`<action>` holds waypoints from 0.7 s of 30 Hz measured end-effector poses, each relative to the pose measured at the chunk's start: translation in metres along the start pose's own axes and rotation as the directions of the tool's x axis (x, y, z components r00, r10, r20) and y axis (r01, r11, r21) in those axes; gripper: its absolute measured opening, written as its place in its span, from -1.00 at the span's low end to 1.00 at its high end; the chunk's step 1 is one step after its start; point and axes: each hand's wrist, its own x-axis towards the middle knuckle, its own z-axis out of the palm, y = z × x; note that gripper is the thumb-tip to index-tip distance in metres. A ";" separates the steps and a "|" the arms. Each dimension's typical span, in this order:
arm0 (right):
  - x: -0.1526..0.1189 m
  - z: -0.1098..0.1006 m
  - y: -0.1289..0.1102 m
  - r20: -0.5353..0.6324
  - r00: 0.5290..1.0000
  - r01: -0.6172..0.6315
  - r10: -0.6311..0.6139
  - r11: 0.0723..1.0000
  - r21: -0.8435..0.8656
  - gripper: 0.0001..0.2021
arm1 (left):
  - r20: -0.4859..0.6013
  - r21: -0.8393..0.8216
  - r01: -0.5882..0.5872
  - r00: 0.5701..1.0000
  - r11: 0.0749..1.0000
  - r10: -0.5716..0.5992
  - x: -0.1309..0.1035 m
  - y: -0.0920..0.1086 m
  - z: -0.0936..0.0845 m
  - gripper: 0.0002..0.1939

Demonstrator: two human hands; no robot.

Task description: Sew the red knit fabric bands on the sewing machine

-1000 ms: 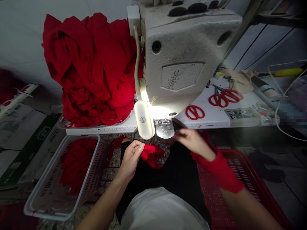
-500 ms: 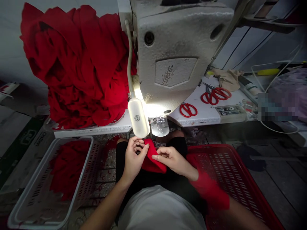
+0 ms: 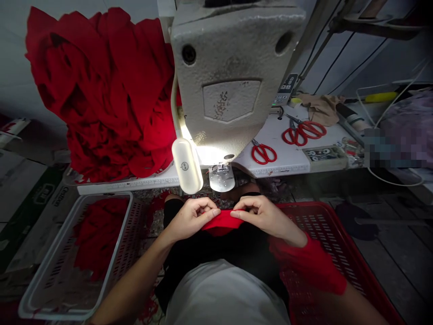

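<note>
A small piece of red fabric (image 3: pixel 223 220) is stretched between my two hands, over my lap and just below the sewing machine's head (image 3: pixel 233 85). My left hand (image 3: pixel 193 218) pinches its left end between thumb and fingers. Its right end is pinched by my right hand (image 3: pixel 259 215). Red cloth (image 3: pixel 311 264) is wrapped around my right wrist and forearm. Above the fabric are the lit lamp (image 3: pixel 187 167) and the machine's small metal plate (image 3: pixel 222 179).
A big red fabric pile (image 3: pixel 111 95) stands on the table at left. Below it is a white basket (image 3: pixel 115 262) holding red pieces. A red basket (image 3: pixel 352 266) is at right. Red-handled scissors (image 3: pixel 264 154) lie on the table, with more behind.
My hands have moved apart and level, and the fabric, earlier hanging at a slant, is now drawn out sideways. My right hand has shifted right. The view has shifted slightly.
</note>
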 end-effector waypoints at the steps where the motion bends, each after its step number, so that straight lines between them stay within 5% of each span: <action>1: 0.002 0.002 0.002 -0.023 1.000 -0.020 0.021 0.998 0.062 -0.72 | -0.060 -0.050 -0.007 0.998 0.999 0.004 -0.001 -0.002 0.001 -0.75; 5: 0.007 0.014 -0.001 -0.099 0.994 -0.022 0.042 0.980 0.196 -0.69 | -0.157 -0.169 -0.108 0.984 0.980 0.082 -0.004 -0.006 0.000 -0.73; 12: 0.006 0.021 -0.024 -0.339 0.910 0.199 -0.239 0.969 -0.147 -0.79 | -0.250 0.316 -0.293 0.892 0.902 0.377 -0.003 0.009 -0.013 -0.83; 15: 0.010 0.019 -0.025 -0.414 0.874 0.213 -0.256 0.966 -0.148 -0.83 | -0.291 0.269 -0.247 0.901 0.931 0.323 0.004 0.012 -0.013 -0.81; 21: 0.027 0.008 -0.018 -0.469 0.875 0.182 -0.116 0.978 0.098 -0.76 | -0.413 0.134 -0.118 0.896 0.984 0.164 0.022 0.020 -0.012 -0.75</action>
